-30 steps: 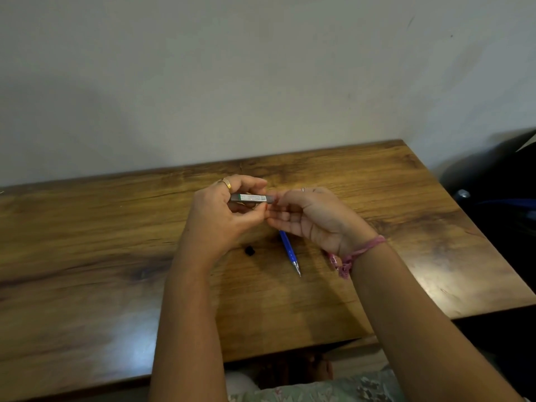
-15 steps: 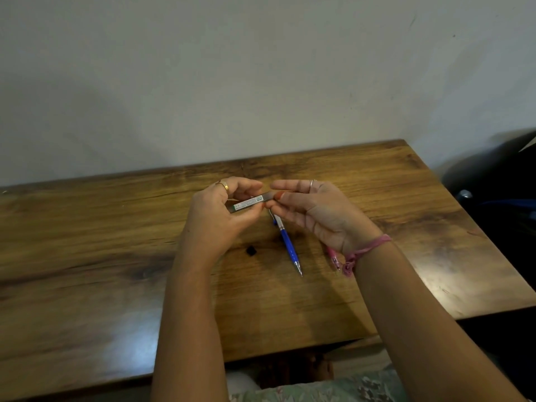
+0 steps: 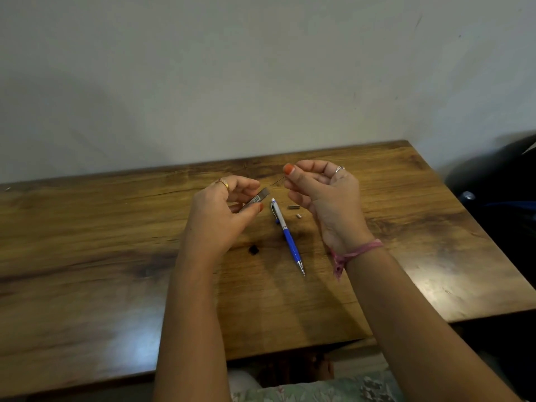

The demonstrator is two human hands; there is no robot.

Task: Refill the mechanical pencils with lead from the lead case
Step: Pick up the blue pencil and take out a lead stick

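The left hand (image 3: 220, 210) was raised just above the wooden table (image 3: 87, 256), its thumb and fingers closed around the lead case (image 3: 256, 198), a slim grey case with a white label, tilted so that its open end pointed up and to the right. The right hand (image 3: 324, 195) hung just beside it, a small gap apart, with thumb and forefinger pressed together on a single thin lead (image 3: 278, 181) whose free end slanted down toward the mouth of the case without touching it; the other fingers were loosely curled, one bearing a silver ring, and a pink thread band (image 3: 356, 250) was tied around the wrist. A gold ring showed on the left hand. Below and between the two hands a mechanical pencil (image 3: 287, 236) lay flat on the table, white at the upper barrel, blue along the grip, its metal tip pointing toward the person and slightly to the right. Two small loose pieces rested on the wood just right of the pencil's top end: a short grey metallic cap (image 3: 293, 207) and a tiny pale piece (image 3: 298, 216), close together but not touching. A small black cap (image 3: 253, 249) sat left of the pencil's grip, near the left wrist, apart from everything else
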